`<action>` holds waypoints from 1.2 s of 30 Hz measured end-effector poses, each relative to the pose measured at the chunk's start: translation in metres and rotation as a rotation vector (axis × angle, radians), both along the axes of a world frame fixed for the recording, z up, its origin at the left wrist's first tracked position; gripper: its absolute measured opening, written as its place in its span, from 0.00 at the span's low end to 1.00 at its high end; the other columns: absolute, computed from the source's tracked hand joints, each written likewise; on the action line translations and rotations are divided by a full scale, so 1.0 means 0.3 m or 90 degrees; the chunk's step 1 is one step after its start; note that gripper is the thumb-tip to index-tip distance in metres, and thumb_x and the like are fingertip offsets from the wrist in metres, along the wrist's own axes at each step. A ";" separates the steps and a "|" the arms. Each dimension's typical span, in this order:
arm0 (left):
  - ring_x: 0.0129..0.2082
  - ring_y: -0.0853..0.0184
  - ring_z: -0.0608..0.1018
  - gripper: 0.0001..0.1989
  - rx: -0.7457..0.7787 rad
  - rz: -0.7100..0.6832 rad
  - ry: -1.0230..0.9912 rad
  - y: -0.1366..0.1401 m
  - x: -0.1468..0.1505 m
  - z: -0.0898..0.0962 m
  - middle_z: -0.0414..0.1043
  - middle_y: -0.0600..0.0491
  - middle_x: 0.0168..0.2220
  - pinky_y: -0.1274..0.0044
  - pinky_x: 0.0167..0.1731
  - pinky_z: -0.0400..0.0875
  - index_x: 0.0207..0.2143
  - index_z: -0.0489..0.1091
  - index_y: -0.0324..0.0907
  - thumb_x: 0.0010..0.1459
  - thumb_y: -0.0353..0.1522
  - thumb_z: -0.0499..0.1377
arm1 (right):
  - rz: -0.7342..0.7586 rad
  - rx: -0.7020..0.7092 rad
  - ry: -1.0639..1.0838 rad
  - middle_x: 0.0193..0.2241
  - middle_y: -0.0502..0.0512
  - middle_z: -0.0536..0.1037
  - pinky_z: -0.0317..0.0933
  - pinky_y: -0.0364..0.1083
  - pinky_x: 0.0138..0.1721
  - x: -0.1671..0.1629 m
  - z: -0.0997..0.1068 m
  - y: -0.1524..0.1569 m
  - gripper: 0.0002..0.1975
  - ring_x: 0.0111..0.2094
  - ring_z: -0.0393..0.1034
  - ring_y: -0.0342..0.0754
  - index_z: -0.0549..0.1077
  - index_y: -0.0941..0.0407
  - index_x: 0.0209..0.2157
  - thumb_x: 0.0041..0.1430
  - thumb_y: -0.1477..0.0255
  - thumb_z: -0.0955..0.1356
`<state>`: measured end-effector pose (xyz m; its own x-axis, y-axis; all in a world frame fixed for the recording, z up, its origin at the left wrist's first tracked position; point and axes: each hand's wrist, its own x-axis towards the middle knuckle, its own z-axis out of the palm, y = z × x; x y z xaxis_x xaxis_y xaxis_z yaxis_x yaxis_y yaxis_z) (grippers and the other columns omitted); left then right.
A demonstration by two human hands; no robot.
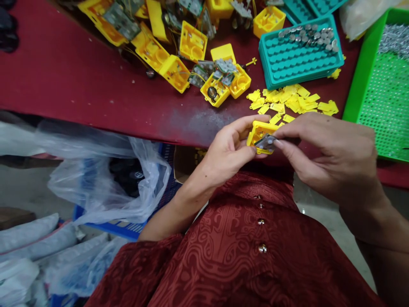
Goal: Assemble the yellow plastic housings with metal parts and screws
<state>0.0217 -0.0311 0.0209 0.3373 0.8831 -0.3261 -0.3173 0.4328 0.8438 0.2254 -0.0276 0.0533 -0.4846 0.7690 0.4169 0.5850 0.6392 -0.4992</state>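
My left hand (231, 147) is closed around a small yellow plastic housing (254, 133), its open side facing up, near the table's front edge. My right hand (329, 153) pinches a small grey circuit board (266, 143) between thumb and forefinger. The board sits tilted at the mouth of the housing, partly inside it; whether it is seated cannot be seen. Just beyond both hands lies a loose pile of flat yellow plastic pieces (295, 100). Farther back, more yellow housings (193, 41) hold boards and thin wires.
Stacked teal trays (300, 55) stand at the back, with round silver cells (308, 36) on the top one. A green basket (361, 85) at the right holds small metal parts (396, 40). Below the red table (96, 85), a blue crate (128, 230) carries a clear plastic bag (105, 179).
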 end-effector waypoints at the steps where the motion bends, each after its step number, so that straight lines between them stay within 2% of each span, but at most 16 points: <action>1: 0.56 0.54 0.85 0.22 0.005 -0.006 0.001 0.000 -0.001 -0.003 0.84 0.48 0.54 0.69 0.50 0.85 0.52 0.79 0.43 0.55 0.30 0.74 | 0.005 0.003 -0.011 0.40 0.51 0.84 0.75 0.47 0.48 0.002 0.001 0.002 0.05 0.43 0.81 0.47 0.79 0.54 0.43 0.71 0.77 0.70; 5: 0.58 0.52 0.85 0.24 0.044 -0.036 0.002 0.005 -0.005 -0.024 0.83 0.48 0.57 0.68 0.52 0.85 0.54 0.79 0.43 0.54 0.31 0.75 | 0.034 0.014 -0.068 0.39 0.52 0.83 0.73 0.45 0.48 0.006 0.009 0.013 0.05 0.42 0.80 0.46 0.80 0.56 0.44 0.73 0.76 0.70; 10: 0.56 0.55 0.86 0.26 0.063 -0.044 0.023 0.007 -0.005 -0.030 0.84 0.49 0.58 0.71 0.50 0.85 0.55 0.79 0.43 0.52 0.30 0.74 | 0.032 0.002 -0.084 0.40 0.54 0.84 0.72 0.47 0.45 0.001 0.013 0.020 0.08 0.43 0.80 0.49 0.81 0.57 0.44 0.75 0.76 0.67; 12: 0.57 0.54 0.85 0.26 0.066 -0.034 0.035 0.006 -0.002 -0.025 0.83 0.48 0.59 0.71 0.51 0.85 0.55 0.79 0.44 0.52 0.31 0.75 | 0.027 0.021 -0.098 0.41 0.56 0.84 0.71 0.48 0.43 0.001 0.009 0.021 0.07 0.42 0.80 0.50 0.80 0.59 0.46 0.74 0.76 0.68; 15: 0.59 0.53 0.84 0.26 0.059 -0.026 0.045 0.004 0.004 -0.025 0.82 0.45 0.60 0.69 0.51 0.85 0.56 0.79 0.43 0.55 0.35 0.75 | 0.025 0.050 -0.119 0.38 0.57 0.83 0.69 0.48 0.39 0.005 0.001 0.026 0.05 0.39 0.78 0.50 0.78 0.60 0.43 0.74 0.75 0.69; 17: 0.56 0.53 0.85 0.26 0.051 -0.033 0.040 0.005 0.009 -0.031 0.83 0.45 0.57 0.69 0.51 0.85 0.56 0.78 0.42 0.56 0.38 0.76 | 0.029 0.069 -0.131 0.37 0.57 0.81 0.67 0.49 0.38 0.009 -0.004 0.031 0.08 0.38 0.77 0.50 0.78 0.60 0.40 0.75 0.73 0.68; 19: 0.52 0.56 0.87 0.25 0.030 -0.044 0.023 0.006 0.013 -0.038 0.85 0.46 0.52 0.70 0.50 0.85 0.54 0.78 0.41 0.57 0.39 0.76 | 0.026 0.096 -0.127 0.40 0.60 0.80 0.67 0.49 0.38 0.012 -0.008 0.034 0.10 0.40 0.76 0.51 0.79 0.61 0.38 0.75 0.72 0.68; 22: 0.44 0.61 0.87 0.22 -0.014 -0.044 -0.010 0.008 0.016 -0.040 0.86 0.49 0.45 0.72 0.46 0.86 0.53 0.79 0.41 0.58 0.38 0.75 | 0.020 0.098 -0.086 0.42 0.61 0.78 0.71 0.47 0.42 0.016 -0.018 0.034 0.07 0.42 0.75 0.49 0.79 0.60 0.41 0.73 0.75 0.68; 25: 0.40 0.65 0.86 0.20 -0.041 -0.027 -0.020 0.009 0.018 -0.034 0.85 0.50 0.43 0.74 0.42 0.86 0.52 0.80 0.41 0.58 0.36 0.74 | 0.020 0.074 -0.034 0.41 0.57 0.79 0.74 0.45 0.46 0.018 -0.034 0.025 0.05 0.44 0.77 0.46 0.78 0.58 0.46 0.72 0.77 0.69; 28: 0.38 0.66 0.85 0.20 -0.057 -0.010 -0.013 0.008 0.023 -0.034 0.85 0.52 0.43 0.76 0.37 0.85 0.54 0.80 0.41 0.59 0.34 0.72 | 0.004 0.108 -0.007 0.41 0.58 0.79 0.74 0.45 0.45 0.018 -0.051 0.011 0.02 0.43 0.76 0.46 0.78 0.58 0.43 0.71 0.77 0.71; 32: 0.37 0.66 0.84 0.21 -0.011 0.018 0.021 0.004 0.038 -0.052 0.84 0.53 0.41 0.78 0.34 0.83 0.55 0.78 0.42 0.59 0.33 0.70 | -0.025 0.154 -0.041 0.40 0.57 0.79 0.71 0.48 0.41 0.010 -0.086 0.005 0.05 0.41 0.73 0.48 0.78 0.57 0.39 0.70 0.80 0.70; 36: 0.39 0.66 0.85 0.21 0.069 0.006 0.043 0.016 0.056 -0.073 0.84 0.52 0.41 0.76 0.40 0.83 0.54 0.76 0.42 0.59 0.34 0.71 | -0.028 0.207 -0.049 0.40 0.58 0.79 0.68 0.48 0.38 0.011 -0.124 0.004 0.03 0.39 0.70 0.48 0.78 0.59 0.40 0.68 0.80 0.71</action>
